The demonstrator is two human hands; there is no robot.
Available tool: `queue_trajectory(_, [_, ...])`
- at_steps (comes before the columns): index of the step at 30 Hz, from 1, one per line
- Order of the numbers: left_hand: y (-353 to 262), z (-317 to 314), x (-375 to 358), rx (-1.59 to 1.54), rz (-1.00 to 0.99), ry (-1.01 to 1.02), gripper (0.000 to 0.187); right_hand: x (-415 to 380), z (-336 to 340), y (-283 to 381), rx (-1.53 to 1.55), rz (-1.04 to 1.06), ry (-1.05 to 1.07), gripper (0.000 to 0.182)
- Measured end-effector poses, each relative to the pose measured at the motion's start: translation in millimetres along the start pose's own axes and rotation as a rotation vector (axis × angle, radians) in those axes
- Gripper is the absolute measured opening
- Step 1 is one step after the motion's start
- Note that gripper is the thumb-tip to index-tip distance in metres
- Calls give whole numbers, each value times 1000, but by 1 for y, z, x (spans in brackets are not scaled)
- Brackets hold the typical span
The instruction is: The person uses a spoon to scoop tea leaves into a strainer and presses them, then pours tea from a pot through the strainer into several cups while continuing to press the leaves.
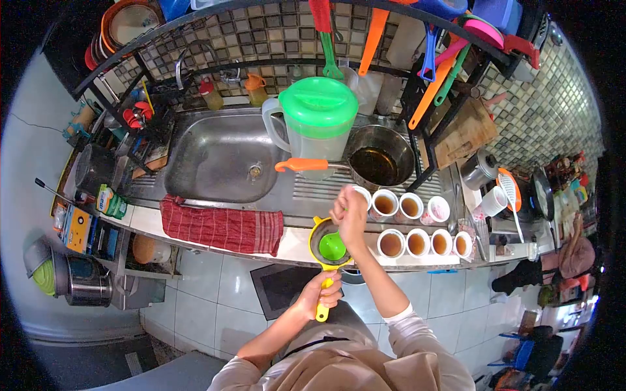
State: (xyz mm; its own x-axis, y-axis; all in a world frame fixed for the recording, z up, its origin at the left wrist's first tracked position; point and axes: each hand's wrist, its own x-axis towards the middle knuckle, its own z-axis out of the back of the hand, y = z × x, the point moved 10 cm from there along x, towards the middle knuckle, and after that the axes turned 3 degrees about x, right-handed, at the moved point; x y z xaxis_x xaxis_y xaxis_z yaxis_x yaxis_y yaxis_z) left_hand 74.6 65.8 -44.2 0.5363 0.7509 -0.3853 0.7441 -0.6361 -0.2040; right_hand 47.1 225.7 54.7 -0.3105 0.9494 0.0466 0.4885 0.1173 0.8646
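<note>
My left hand (pixel 318 294) is closed around the yellow handle of a strainer (pixel 314 242), held level at the counter's front edge. A small green ladle (pixel 332 247) rests inside the strainer's mesh bowl. Just above it, my right hand (pixel 351 215) is closed, apparently on the ladle's handle, which the fingers mostly hide. Beside my right hand stand two rows of white cups, several holding brown liquid, such as the front-left cup (pixel 391 244). One back-row cup (pixel 362 194) is partly covered by the hand. A metal saucepan (pixel 380 158) with dark liquid sits behind them, its orange handle pointing left.
A clear pitcher (pixel 317 133) with a green lid stands beside the sink (pixel 222 159). A red cloth (pixel 222 227) lies along the counter edge. Utensils hang from the overhead rack, including an orange-handled one (pixel 432 91). A slotted spatula (pixel 508 192) lies at the right.
</note>
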Motion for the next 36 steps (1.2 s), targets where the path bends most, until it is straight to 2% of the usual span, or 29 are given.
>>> queue_trajectory(2, [1,2,0,-5,-3,-19,19,-10,32,11,74,129,-300,37])
queue_trajectory(6, [2,3,3,-6,-10,-6,19,-27,35,23,81,216,-229,36])
queue_trajectory(12, [3,4,2,-13,11,22,18,-19,20,15,77,137,-190,38])
queue_trajectory(14, [4,3,2,-30,31,36,18,-18,-8,7,36,51,60,39])
queue_trajectory(15, [4,3,2,-14,36,15,18,-19,-7,8,34,58,57,39])
queue_trajectory(18, [4,2,2,-27,58,53,18,-29,-30,4,43,-13,337,44])
queue_trajectory(19, [2,2,1,-2,62,41,18,-34,-30,11,-6,46,308,48])
queue_trajectory(21, [0,1,-2,-6,77,46,19,-53,-15,23,-136,286,291,43])
queue_trajectory(22, [-3,-1,-3,-3,91,55,19,-56,-17,22,-137,288,294,43])
queue_trajectory(23, [-5,3,-7,49,91,-57,25,-76,-35,47,-279,589,421,32])
queue_trajectory(24, [-4,6,-5,47,97,-51,25,-102,-50,62,-427,887,543,22])
queue_trajectory(25, [-2,13,-5,63,100,-107,30,-99,-49,62,-437,880,538,22])
queue_trajectory(26, [1,20,-7,78,104,-167,34,-102,-57,56,-541,890,619,19])
queue_trajectory(28, [-4,16,-5,139,62,-144,38,-106,-62,44,-645,904,701,17])
queue_trajectory(30, [-3,27,-3,114,79,-273,36,-101,-56,27,-592,758,732,18])
queue_trajectory(34, [-2,25,-1,33,89,-263,34,-110,-48,32,-505,778,731,15])
queue_trajectory(36, [0,16,-2,5,107,-160,33,-113,-42,39,-457,774,729,16])
